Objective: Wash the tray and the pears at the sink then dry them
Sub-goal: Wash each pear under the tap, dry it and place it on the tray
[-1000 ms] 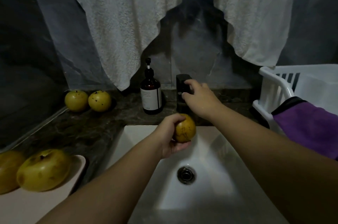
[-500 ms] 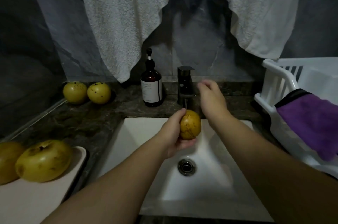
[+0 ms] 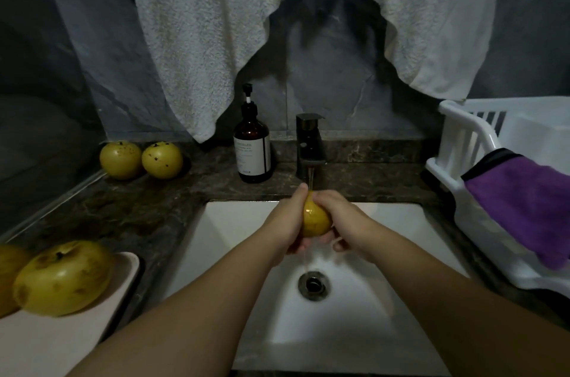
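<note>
Two hands now close around one pear (image 3: 315, 218) over the white sink (image 3: 401, 253), right under the black faucet (image 3: 310, 145). The left hand (image 3: 285, 222) cups the fruit from the left with its thumb up along the far side, its grip grasping the pear. The right hand (image 3: 342, 219), which half a second ago hung free just right of the faucet, has come down and wraps the pear's right side, so both grips hold the same fruit. A thin stream of water (image 3: 311, 178) falls from the spout onto the pear's top, and a trickle drops off below toward the drain (image 3: 313, 284); a second ago the right hand was on the faucet and no stream showed.

On the dark counter (image 3: 148, 210), two more pears (image 3: 140, 159) sit side by side at the far left, touching. Near left, a pale tray (image 3: 123, 272) carries a large pear (image 3: 63, 278), with another pear (image 3: 9, 272) cut by the frame's edge beside it. A brown pump bottle (image 3: 252, 148) stands just left of the faucet. At the right, a white rack (image 3: 462, 142) holds a purple cloth (image 3: 530, 207) draped over its rim. A white towel (image 3: 246, 22) hangs across the wall behind.
</note>
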`<action>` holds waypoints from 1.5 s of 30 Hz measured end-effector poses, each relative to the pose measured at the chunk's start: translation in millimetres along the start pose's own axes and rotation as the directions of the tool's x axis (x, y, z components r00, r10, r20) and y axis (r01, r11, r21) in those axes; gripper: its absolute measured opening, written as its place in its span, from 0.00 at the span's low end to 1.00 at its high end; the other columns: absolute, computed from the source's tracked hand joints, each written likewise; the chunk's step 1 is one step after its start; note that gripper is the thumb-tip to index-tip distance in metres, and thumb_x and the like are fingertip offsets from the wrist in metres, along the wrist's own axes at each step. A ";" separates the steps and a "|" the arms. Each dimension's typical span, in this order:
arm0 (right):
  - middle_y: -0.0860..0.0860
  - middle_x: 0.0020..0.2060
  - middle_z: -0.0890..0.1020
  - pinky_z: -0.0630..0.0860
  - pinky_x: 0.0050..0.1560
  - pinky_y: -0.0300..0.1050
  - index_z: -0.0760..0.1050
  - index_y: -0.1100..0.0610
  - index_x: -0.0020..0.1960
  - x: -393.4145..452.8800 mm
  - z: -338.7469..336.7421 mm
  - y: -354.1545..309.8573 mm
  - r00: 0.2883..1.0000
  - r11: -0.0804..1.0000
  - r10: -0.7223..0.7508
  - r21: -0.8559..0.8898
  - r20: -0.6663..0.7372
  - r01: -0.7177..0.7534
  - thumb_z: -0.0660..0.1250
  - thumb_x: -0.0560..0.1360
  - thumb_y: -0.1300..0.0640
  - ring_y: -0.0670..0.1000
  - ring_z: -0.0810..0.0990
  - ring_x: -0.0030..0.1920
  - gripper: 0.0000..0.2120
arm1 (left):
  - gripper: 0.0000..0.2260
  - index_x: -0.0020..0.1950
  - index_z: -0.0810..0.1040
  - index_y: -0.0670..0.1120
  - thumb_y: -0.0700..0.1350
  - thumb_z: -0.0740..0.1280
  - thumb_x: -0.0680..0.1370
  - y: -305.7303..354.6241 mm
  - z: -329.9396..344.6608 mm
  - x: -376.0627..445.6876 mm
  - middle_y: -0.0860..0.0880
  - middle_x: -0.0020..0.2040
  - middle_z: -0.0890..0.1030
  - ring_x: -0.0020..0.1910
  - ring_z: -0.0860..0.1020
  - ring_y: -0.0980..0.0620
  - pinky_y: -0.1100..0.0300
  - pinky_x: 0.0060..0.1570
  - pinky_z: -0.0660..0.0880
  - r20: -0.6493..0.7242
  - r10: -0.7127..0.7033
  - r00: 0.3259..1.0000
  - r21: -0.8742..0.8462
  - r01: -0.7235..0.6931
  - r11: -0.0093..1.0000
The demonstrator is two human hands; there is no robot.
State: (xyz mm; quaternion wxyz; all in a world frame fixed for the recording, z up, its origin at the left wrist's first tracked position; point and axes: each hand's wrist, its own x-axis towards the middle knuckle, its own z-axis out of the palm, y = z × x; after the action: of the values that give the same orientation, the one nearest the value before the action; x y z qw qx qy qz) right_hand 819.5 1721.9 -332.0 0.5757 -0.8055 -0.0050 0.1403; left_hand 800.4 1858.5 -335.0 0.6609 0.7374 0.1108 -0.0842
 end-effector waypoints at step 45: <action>0.56 0.52 0.82 0.75 0.31 0.43 0.68 0.40 0.63 1.7 4.4 -0.4 1.000 0.997 0.028 0.072 0.006 -0.028 0.54 0.72 0.22 0.54 0.84 0.38 0.30 | 0.27 0.68 0.74 0.54 0.70 0.53 0.82 1.5 3.4 6.8 0.44 0.57 0.81 0.54 0.82 0.44 0.44 0.55 0.82 -0.108 0.228 0.968 0.212 -0.202 0.956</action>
State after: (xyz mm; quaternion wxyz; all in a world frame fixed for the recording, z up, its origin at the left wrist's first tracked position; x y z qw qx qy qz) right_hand 820.2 1726.4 -333.3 0.6023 -0.7839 0.0098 0.1504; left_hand 807.4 1855.3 -335.8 0.5801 0.8116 0.0642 0.0264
